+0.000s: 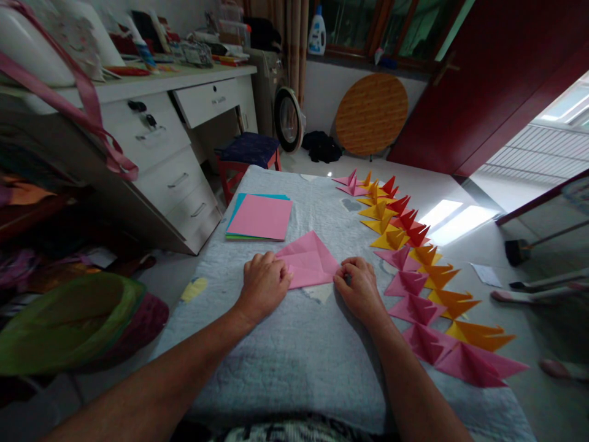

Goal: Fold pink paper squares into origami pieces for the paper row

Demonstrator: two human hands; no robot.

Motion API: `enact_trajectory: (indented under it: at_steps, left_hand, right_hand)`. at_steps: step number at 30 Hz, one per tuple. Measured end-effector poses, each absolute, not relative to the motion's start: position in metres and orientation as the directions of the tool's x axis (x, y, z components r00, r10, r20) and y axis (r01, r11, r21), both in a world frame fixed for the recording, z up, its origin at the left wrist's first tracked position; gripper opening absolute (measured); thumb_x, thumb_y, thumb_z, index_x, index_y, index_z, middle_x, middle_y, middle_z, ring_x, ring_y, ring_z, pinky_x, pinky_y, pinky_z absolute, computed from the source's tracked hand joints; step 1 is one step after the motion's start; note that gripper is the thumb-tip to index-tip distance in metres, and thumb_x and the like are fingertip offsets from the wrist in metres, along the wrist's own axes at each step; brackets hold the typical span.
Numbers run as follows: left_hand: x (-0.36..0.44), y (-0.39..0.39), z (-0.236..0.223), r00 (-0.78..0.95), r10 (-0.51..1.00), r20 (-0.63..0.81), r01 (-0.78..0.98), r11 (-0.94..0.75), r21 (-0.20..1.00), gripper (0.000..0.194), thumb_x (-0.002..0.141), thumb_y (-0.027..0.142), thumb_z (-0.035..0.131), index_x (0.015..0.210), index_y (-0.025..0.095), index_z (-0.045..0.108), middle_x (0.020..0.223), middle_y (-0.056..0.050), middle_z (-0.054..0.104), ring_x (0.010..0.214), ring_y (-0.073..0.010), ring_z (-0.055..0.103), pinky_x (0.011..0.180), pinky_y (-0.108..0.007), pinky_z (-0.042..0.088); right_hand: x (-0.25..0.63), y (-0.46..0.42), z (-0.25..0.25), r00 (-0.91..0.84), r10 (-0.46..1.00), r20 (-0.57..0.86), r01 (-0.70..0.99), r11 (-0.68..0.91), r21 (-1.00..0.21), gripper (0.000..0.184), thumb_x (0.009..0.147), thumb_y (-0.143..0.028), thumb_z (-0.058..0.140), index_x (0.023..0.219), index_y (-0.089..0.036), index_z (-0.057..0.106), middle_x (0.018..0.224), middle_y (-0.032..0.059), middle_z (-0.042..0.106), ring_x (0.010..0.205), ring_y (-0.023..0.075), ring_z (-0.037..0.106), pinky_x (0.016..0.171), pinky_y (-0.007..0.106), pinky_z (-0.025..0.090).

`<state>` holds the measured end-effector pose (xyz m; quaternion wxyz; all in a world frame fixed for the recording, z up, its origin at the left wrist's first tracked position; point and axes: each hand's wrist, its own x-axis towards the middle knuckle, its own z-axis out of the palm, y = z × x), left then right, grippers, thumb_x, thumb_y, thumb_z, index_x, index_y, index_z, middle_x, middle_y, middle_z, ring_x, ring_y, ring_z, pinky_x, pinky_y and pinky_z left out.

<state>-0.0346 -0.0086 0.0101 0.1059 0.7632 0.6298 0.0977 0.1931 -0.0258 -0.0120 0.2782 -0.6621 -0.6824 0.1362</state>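
A pink sheet of origami paper (309, 261), creased and folded along its near edge, lies on the cloth-covered table (285, 344). My left hand (264, 279) is closed on its left corner, thumb and fingers together. At the right corner my right hand (359, 285) pinches the paper between thumb and fingertips. Just beyond my left hand rests a stack of square coloured paper (262, 217), pink on top with blue and green edges showing beneath.
Rows of folded paper cranes in pink (416, 307), yellow (389, 236), orange (453, 301) and red (416, 233) line the table's right side. A stool (248, 150) stands past the far left edge. Left are a drawer desk (170, 178) and a green-lined bin (73, 325).
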Motion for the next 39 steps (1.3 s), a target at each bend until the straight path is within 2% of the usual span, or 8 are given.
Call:
enact_trajectory:
  at_steps: [33, 39]
  left_hand:
    - [-0.0342, -0.0086, 0.0106, 0.189, 0.982, -0.003, 0.939, -0.18, 0.292, 0.021, 0.091, 0.034, 0.055, 0.078, 0.021, 0.064, 0.099, -0.007, 0.064, 0.099, -0.0276, 0.053, 0.081, -0.039, 0.036]
    - [-0.0315, -0.0128, 0.01, 0.153, 0.987, 0.044, 0.937, -0.159, 0.311, 0.013, 0.09, 0.028, 0.057, 0.099, 0.02, 0.061, 0.105, -0.007, 0.063, 0.102, -0.0276, 0.052, 0.085, -0.04, 0.038]
  right_hand:
    - [0.1935, -0.026, -0.0131, 0.038, 0.977, 0.21, 0.816, 0.09, -0.57, 0.011, 0.08, -0.016, 0.06, 0.07, -0.02, 0.063, 0.099, 0.0083, 0.062, 0.097, 0.025, 0.054, 0.089, 0.039, 0.04]
    - [0.1934, -0.0261, -0.0133, 0.039, 0.976, 0.213, 0.815, 0.092, -0.572, 0.011, 0.08, -0.016, 0.06, 0.07, -0.02, 0.063, 0.098, 0.008, 0.062, 0.097, 0.0248, 0.053, 0.09, 0.039, 0.04]
